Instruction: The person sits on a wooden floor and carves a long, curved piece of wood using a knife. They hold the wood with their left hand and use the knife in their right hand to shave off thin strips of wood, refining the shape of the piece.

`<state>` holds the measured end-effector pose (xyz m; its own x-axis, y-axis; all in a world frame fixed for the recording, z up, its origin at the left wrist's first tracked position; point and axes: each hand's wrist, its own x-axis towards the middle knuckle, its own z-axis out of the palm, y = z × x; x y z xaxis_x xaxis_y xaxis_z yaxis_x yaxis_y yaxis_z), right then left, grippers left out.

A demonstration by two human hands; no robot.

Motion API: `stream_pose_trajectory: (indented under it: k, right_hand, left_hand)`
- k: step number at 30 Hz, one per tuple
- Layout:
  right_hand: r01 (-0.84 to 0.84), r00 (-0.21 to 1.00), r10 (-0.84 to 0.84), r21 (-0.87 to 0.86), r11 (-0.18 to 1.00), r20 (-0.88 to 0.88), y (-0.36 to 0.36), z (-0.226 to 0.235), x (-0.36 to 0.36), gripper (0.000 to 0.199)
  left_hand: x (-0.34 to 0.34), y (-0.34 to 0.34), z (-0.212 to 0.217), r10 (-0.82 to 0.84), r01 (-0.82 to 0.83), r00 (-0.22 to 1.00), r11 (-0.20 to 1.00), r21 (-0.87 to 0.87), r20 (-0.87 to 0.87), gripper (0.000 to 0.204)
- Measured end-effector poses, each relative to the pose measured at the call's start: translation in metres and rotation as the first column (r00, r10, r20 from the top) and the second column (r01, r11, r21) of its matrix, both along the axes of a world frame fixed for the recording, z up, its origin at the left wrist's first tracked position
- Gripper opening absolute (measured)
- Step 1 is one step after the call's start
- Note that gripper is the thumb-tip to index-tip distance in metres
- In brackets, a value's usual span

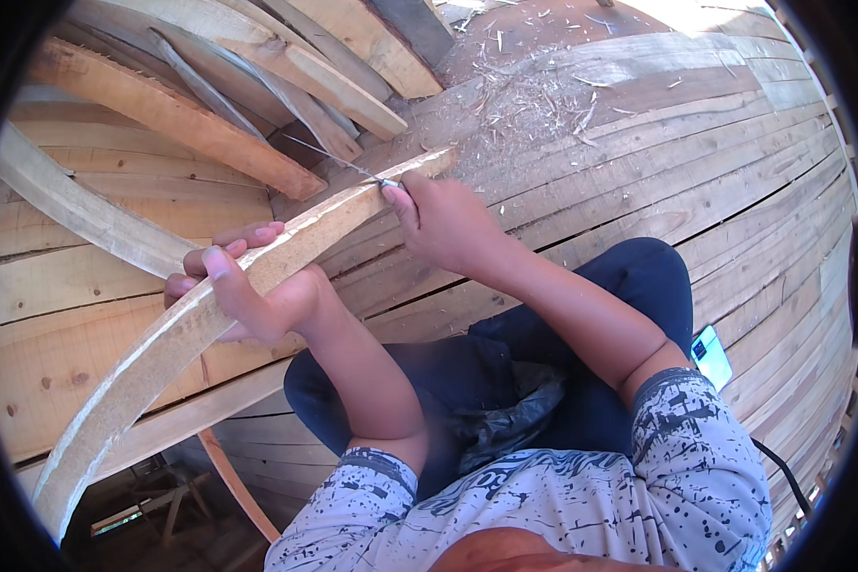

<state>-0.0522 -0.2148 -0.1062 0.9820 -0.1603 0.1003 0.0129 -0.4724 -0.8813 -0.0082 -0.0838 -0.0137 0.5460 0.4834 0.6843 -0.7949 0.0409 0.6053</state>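
A long curved wooden strip (329, 229) slants across the middle, from the lower left up to its tip near the floor. Its edges are pale and look rough. My left hand (272, 297) grips it around the middle, with the thumb and fingertips showing above the wood. Near the far tip, my right hand (448, 221) is closed on a thin metal tool (338, 162) that looks like a narrow blade. The tool points left and away, crossing over the strip. Its handle is mostly hidden in my fist.
Planks and beams (181, 119) are stacked at the far left. Another curved wooden strip (91, 214) lies beside them. Wood shavings (534, 110) litter the plank floor (734, 248). A phone (711, 357) lies right of my knee. An opening (148, 500) drops below at the lower left.
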Motion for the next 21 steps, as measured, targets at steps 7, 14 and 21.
stream_pose_trajectory:
  k: [7, 14, 21]
  right_hand:
    - [0.015, 0.999, -0.014, -0.02, 1.0, 0.047, -0.006, -0.01, -0.003, 0.037]
    - [0.114, 0.985, -0.122, 0.067, 0.991, 0.12, -0.007, -0.012, -0.005, 0.038]
    - [0.27, 0.906, -0.319, 0.2, 0.942, 0.277, -0.015, 0.013, -0.008, 0.034]
  left_hand:
    - [0.001, -0.012, 0.004, -0.19, 0.195, 0.98, 0.978, -0.081, 0.06, 0.035]
    - [0.011, -0.034, 0.024, -0.425, 0.421, 0.905, 0.9, 0.118, 0.016, 0.038]
    - [0.029, -0.064, 0.018, -0.346, 0.346, 0.938, 0.915, 0.209, -0.039, 0.041]
